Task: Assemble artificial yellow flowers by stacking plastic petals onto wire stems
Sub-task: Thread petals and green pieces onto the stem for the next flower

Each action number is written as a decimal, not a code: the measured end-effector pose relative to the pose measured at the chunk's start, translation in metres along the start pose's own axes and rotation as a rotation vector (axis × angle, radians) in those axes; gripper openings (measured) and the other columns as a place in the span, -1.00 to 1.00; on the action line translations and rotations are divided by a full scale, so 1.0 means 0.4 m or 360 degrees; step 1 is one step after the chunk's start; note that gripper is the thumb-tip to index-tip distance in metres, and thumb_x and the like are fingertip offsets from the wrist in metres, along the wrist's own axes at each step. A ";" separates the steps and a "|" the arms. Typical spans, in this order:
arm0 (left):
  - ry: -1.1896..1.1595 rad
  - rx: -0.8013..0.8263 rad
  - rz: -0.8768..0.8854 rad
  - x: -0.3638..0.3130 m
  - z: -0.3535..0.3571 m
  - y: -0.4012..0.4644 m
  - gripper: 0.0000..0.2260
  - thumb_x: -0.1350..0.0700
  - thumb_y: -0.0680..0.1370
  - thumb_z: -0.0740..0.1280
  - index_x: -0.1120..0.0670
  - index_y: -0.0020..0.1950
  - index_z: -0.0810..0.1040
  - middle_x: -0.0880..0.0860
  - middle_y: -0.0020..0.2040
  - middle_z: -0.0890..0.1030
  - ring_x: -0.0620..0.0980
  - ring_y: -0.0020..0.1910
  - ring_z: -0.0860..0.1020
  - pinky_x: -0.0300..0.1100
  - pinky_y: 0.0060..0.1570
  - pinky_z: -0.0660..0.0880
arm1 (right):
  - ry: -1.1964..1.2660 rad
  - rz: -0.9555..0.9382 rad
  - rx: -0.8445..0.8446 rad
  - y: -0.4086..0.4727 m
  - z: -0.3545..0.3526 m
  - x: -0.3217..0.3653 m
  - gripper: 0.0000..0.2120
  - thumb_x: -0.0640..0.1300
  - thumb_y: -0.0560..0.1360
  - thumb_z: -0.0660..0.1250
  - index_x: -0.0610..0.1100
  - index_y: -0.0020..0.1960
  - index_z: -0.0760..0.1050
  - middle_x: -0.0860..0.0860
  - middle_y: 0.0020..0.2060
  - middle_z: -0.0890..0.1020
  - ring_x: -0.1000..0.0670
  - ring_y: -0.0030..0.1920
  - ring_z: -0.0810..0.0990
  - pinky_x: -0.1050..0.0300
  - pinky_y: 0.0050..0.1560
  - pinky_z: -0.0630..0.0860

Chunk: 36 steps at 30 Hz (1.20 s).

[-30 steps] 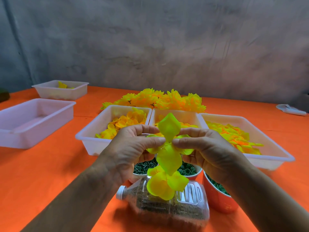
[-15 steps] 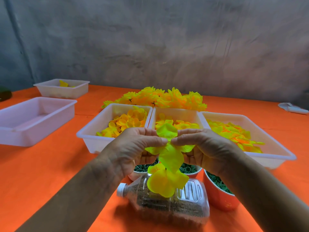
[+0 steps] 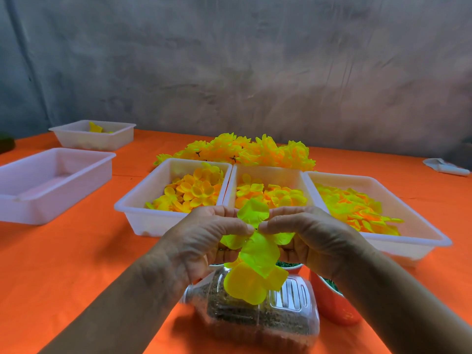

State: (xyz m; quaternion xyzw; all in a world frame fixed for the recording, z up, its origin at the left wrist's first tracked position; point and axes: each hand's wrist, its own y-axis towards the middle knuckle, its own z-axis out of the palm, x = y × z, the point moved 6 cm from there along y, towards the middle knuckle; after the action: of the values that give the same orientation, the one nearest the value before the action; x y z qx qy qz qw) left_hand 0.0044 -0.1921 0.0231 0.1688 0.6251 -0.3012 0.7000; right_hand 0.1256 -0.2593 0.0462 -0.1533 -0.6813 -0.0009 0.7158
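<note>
Where the orange-covered table spreads widest, three white plastic trays sit side by side holding loose yellow-orange plastic petals. An empty white tray lies left. Nearer, a clear plastic bottle on its side holds brown grains. Above it, the left hand and right hand pinch a yellow-green petal cluster between fingertips.

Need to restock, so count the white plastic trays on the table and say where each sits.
5. Three in a row behind the hands: left tray, middle tray, right tray. Empty tray at left; small tray far left. Others may lie outside the view.
</note>
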 end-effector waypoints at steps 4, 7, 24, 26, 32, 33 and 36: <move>0.0044 0.0079 -0.0016 0.011 -0.015 0.022 -0.87 0.31 0.40 0.41 0.14 -0.12 0.67 0.12 -0.21 0.68 0.02 -0.29 0.65 -0.13 -0.32 0.56 | 0.0058 0.0067 -0.0005 0.006 0.000 -0.010 -0.78 -0.39 0.36 0.38 -0.22 -0.03 0.53 -0.12 -0.29 0.65 -0.03 -0.34 0.61 0.10 -0.21 0.50; 0.0038 0.0142 -0.0031 0.016 -0.014 0.028 -0.87 0.27 0.33 0.45 0.06 -0.21 0.71 0.09 -0.24 0.69 -0.01 -0.29 0.66 -0.18 -0.35 0.56 | 0.0092 0.0123 -0.0005 0.012 0.003 -0.018 -0.72 -0.38 0.38 0.36 -0.23 0.07 0.52 -0.16 -0.20 0.63 -0.06 -0.30 0.60 0.09 -0.16 0.48; 0.0070 -0.0083 -0.0126 0.016 0.000 0.002 -0.75 0.34 0.38 0.40 0.18 0.04 0.59 0.09 -0.24 0.63 0.01 -0.29 0.58 -0.11 -0.25 0.51 | 0.0099 0.0197 0.0003 0.012 0.004 -0.044 -0.85 -0.35 0.37 0.37 -0.18 -0.09 0.53 -0.11 -0.25 0.64 -0.06 -0.29 0.61 0.13 -0.22 0.51; 0.0126 -0.0064 -0.0105 0.013 0.000 0.001 -0.77 0.34 0.39 0.39 0.15 0.02 0.58 0.04 -0.30 0.64 -0.07 -0.39 0.59 -0.23 -0.41 0.48 | -0.0019 0.0140 -0.0062 0.011 -0.004 -0.039 -0.81 -0.36 0.34 0.41 -0.17 -0.10 0.52 -0.10 -0.23 0.61 -0.07 -0.26 0.57 0.17 -0.34 0.47; 0.0234 -0.0058 -0.0096 0.022 -0.003 0.003 -0.78 0.34 0.39 0.40 0.11 -0.02 0.59 0.03 -0.28 0.66 -0.06 -0.36 0.61 -0.18 -0.31 0.50 | -0.0249 0.0075 -0.0091 0.009 -0.006 -0.039 -0.81 -0.36 0.32 0.43 -0.16 -0.11 0.57 -0.09 -0.25 0.62 0.00 -0.29 0.56 0.20 -0.39 0.40; 0.0243 -0.0051 -0.0095 0.024 -0.002 0.003 -0.78 0.35 0.39 0.39 0.11 -0.03 0.60 0.03 -0.28 0.66 -0.05 -0.35 0.61 -0.16 -0.28 0.50 | -0.0265 0.0079 -0.0080 0.009 -0.005 -0.042 -0.83 -0.36 0.33 0.42 -0.16 -0.13 0.58 -0.09 -0.27 0.62 0.01 -0.31 0.56 0.20 -0.37 0.40; 0.0284 -0.0035 -0.0095 0.033 0.002 0.004 -0.79 0.37 0.40 0.37 0.11 -0.07 0.61 0.02 -0.31 0.65 -0.05 -0.36 0.61 -0.16 -0.26 0.49 | -0.0320 0.0106 -0.0070 0.010 -0.007 -0.054 -0.87 -0.35 0.33 0.41 -0.15 -0.20 0.60 -0.07 -0.30 0.63 0.01 -0.30 0.56 0.20 -0.32 0.40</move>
State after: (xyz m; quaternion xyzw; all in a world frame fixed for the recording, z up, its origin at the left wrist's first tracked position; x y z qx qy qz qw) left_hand 0.0065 -0.1943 0.0102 0.1687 0.6930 -0.2988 0.6340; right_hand 0.1277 -0.2604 0.0243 -0.1908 -0.7440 0.0235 0.6400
